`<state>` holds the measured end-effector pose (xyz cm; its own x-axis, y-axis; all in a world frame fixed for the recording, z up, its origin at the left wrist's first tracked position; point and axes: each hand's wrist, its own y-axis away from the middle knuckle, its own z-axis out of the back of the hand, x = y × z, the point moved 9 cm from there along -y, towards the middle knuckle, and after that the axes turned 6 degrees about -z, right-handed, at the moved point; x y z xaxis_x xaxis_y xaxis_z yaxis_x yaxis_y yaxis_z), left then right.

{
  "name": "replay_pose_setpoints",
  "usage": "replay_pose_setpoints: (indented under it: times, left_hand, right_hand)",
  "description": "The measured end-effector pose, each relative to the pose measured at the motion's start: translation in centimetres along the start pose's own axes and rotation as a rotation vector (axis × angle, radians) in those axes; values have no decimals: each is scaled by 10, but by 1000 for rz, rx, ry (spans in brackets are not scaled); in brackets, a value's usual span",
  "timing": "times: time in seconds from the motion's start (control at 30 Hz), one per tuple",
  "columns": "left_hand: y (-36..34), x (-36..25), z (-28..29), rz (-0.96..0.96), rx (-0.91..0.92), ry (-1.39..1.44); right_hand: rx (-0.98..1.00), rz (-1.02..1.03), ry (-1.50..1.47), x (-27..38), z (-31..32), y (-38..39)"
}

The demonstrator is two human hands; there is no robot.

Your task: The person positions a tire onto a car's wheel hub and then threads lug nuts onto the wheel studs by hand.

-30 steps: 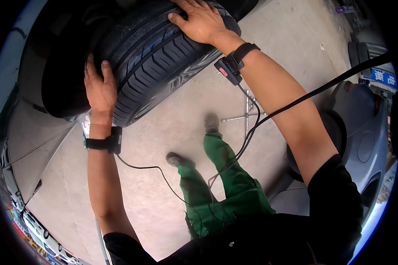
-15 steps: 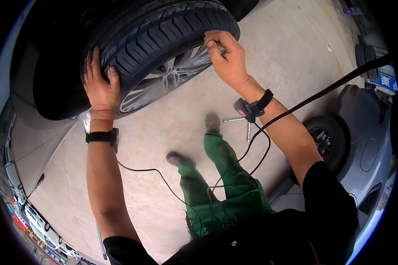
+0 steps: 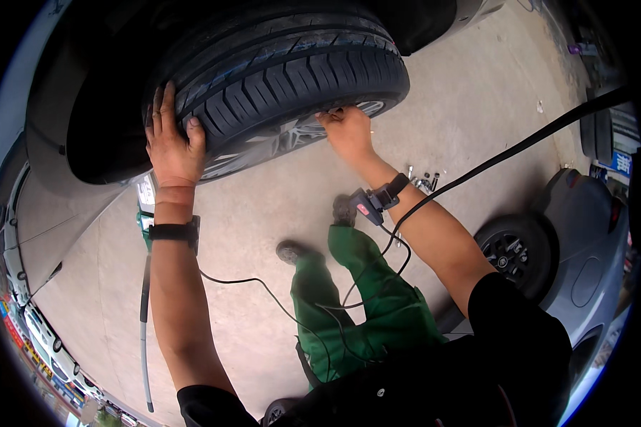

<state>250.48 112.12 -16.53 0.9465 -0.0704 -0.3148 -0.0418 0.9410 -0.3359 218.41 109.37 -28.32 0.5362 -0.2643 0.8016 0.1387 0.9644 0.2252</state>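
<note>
A large black tyre (image 3: 292, 89) on a silver multi-spoke rim (image 3: 271, 144) sits at the arch of a dark car body. My left hand (image 3: 176, 149) lies against the left side of the tyre, fingers stretched up along the tread and thumb apart. At the rim's right half, my right hand (image 3: 350, 133) has its fingers closed together, tips at the spokes. Whatever is in those fingertips is too small or hidden to make out. Both wrists carry black straps; a small black box (image 3: 369, 205) with a thin cable sits on the right one.
Small shiny metal pieces (image 3: 426, 182) lie on the concrete floor (image 3: 256, 213) beyond my right forearm. Left of my left arm are a green device (image 3: 144, 220) and a long handle (image 3: 146, 334). A thick black cable (image 3: 527, 142) crosses at right, before a grey car (image 3: 577, 235).
My right hand has moved from the tyre's right edge down and inward to the rim spokes. My left hand stays on the tyre. The view has shifted slightly.
</note>
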Motion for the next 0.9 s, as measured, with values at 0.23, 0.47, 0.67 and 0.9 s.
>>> replay_pose_setpoints:
  times: [0.23,0.47,0.67,0.9]
  left_hand:
    - [6,4,7,25,-31,-39]
    - [9,3,16,61,-58,-51]
    - [11,17,17,68,-79,112]
    - [205,152,-28,804,-722,887]
  right_hand:
    - [117,28,-347,5,-27,52]
    - [238,93,-308,23,-90,21]
    - [257,204,-551,22,-100,7]
    - [63,286,-391,7,-82,4]
